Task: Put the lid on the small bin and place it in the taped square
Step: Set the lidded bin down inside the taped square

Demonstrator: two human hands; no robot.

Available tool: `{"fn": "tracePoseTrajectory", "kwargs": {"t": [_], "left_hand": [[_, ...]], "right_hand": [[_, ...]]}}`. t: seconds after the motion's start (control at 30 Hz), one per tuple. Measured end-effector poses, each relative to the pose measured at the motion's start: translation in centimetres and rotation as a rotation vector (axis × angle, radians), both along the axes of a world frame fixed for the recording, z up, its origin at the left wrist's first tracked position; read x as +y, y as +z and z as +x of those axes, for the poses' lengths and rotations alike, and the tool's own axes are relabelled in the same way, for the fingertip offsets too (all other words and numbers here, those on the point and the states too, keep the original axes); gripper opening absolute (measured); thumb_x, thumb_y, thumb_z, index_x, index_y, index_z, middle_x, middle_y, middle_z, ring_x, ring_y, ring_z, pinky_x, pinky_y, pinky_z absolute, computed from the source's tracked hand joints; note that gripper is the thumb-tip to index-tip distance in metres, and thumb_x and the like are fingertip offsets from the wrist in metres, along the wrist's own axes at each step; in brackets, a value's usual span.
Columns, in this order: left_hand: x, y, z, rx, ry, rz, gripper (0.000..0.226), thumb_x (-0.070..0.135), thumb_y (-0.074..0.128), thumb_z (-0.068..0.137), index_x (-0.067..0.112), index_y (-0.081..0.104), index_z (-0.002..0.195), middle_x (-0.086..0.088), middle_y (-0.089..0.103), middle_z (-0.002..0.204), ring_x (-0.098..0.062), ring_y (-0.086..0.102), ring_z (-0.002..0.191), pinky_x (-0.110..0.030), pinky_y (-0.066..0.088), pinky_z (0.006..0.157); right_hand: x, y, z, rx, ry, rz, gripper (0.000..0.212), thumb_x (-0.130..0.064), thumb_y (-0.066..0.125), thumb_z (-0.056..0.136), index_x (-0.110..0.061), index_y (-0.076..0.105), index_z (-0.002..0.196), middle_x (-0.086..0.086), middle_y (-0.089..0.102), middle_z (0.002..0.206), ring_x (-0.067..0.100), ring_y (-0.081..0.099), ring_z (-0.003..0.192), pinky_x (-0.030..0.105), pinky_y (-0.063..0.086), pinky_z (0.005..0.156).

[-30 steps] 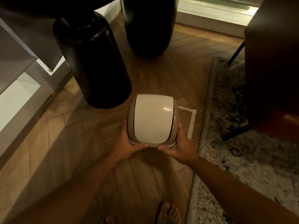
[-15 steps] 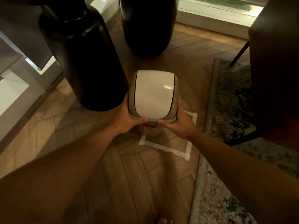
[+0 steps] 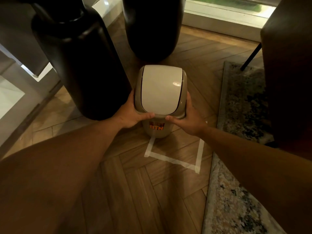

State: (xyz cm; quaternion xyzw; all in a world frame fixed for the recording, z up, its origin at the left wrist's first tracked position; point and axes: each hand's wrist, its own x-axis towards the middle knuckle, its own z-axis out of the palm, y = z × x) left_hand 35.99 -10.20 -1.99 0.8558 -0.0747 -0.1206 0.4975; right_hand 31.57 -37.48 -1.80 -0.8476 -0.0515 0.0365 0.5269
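The small beige bin (image 3: 158,131) has an orange label on its front, and its white swing lid (image 3: 161,88) sits on top. My left hand (image 3: 133,114) grips the lid's left rim and my right hand (image 3: 189,118) grips the right rim, thumbs on the near edge. The bin's base is over the far part of the taped square (image 3: 173,160) on the wood floor. I cannot tell whether the base touches the floor.
A tall black vase (image 3: 81,61) stands just left of the bin, touching my left hand's side. A second black vase (image 3: 152,26) stands behind. A patterned rug (image 3: 239,166) borders the square on the right, with a dark chair (image 3: 290,73) above it.
The bin has moved away from me and down, from over the near floor to the far part of the taped square. Both hands have kept their grip on the lid's rim.
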Motion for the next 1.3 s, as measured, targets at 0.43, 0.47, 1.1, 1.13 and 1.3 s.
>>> {"fn": "tracePoseTrajectory", "kwargs": {"t": [0.43,0.47,1.1,1.13,1.3], "left_hand": [[0.2,3.6,-1.2,0.124,0.101,0.032,0.105,0.104,0.036,0.061,0.057,0.011,0.152,0.001,0.037,0.163,-0.026,0.049,0.139,-0.053,0.047,0.109],[0.3,3.8,-1.0,0.128,0.140,-0.008,0.107,0.103,0.031,0.064,0.051,0.012,0.155,-0.001,0.039,0.162,-0.026,0.050,0.138,-0.051,0.046,0.110],[-3.6,1.7,-2.0,-0.083,0.250,-0.118,0.059,0.049,0.025,0.109,0.025,0.021,0.162,-0.005,0.041,0.159,-0.022,0.044,0.142,-0.037,0.040,0.114],[-3.6,1.7,-2.1,-0.079,0.244,-0.121,0.058,0.050,0.025,0.109,0.026,0.023,0.162,-0.005,0.042,0.157,-0.021,0.045,0.140,-0.035,0.041,0.112],[-4.4,1.9,-2.3,-0.060,0.194,-0.116,0.059,0.056,0.026,0.106,0.031,0.028,0.159,-0.002,0.047,0.154,-0.017,0.046,0.137,-0.033,0.040,0.108]], "right_hand": [[-3.1,5.2,2.3,0.285,0.185,-0.175,0.101,-0.015,0.088,0.078,-0.025,0.025,0.157,-0.002,0.053,0.145,0.018,0.057,0.126,0.019,0.056,0.083],[-3.2,5.5,2.5,0.273,0.121,-0.164,0.084,-0.017,0.082,0.083,-0.026,0.034,0.151,0.000,0.056,0.141,0.017,0.062,0.115,0.015,0.054,0.073],[2.2,1.3,-2.0,0.023,-0.121,0.208,0.069,-0.059,0.039,0.106,-0.034,0.011,0.165,-0.006,0.045,0.158,0.005,0.047,0.142,0.041,0.046,0.115],[2.1,1.3,-2.1,0.029,-0.122,0.203,0.070,-0.061,0.039,0.106,-0.035,0.011,0.165,-0.007,0.046,0.158,0.006,0.047,0.141,0.042,0.046,0.115],[1.1,1.1,-3.2,0.035,-0.182,0.154,0.071,-0.063,0.036,0.105,-0.035,0.010,0.165,-0.015,0.047,0.156,-0.004,0.048,0.137,0.027,0.042,0.113]]}}
